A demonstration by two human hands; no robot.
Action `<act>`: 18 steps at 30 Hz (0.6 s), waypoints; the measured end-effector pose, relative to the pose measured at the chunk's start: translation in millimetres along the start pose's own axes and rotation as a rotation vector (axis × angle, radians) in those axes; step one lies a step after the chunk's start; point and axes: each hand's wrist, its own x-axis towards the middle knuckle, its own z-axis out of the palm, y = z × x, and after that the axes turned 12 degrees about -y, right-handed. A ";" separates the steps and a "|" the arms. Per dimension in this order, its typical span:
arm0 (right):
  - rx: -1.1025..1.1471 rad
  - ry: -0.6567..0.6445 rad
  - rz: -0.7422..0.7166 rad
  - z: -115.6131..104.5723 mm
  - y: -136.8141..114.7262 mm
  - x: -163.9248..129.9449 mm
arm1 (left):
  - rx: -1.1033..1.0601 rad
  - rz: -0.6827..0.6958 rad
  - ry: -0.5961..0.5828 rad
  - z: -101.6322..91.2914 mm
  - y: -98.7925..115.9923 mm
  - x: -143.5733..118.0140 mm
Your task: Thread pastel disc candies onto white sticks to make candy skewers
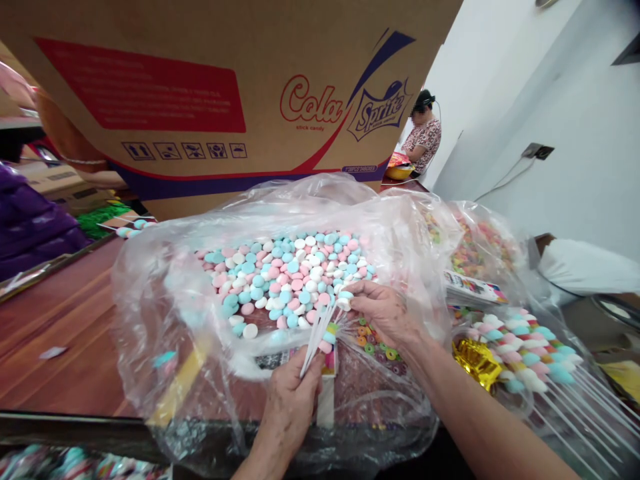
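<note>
Plastic bag (150, 300) veiling left hand (293, 400)

left hand (290, 407) — bare, no glove or ring; right hand (385, 313) — bare | forearms unsleeved

Left hand (293, 393) gripping white sticks (316, 337), right hand (385, 312) pinching a marshmallow (344, 301) over the candy bag (150, 293).

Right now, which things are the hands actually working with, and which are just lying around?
In hand:
left hand holding white sticks
right hand picking a candy
open bag of pastel candies

Lying about:
cardboard box
finished candy skewers
gold foil
bag of ring candies
</note>
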 end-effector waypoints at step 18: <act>-1.203 -0.009 -0.690 -2.0 18.2 -12.9 | 0.033 0.064 0.038 0.6 -6.3 -1.7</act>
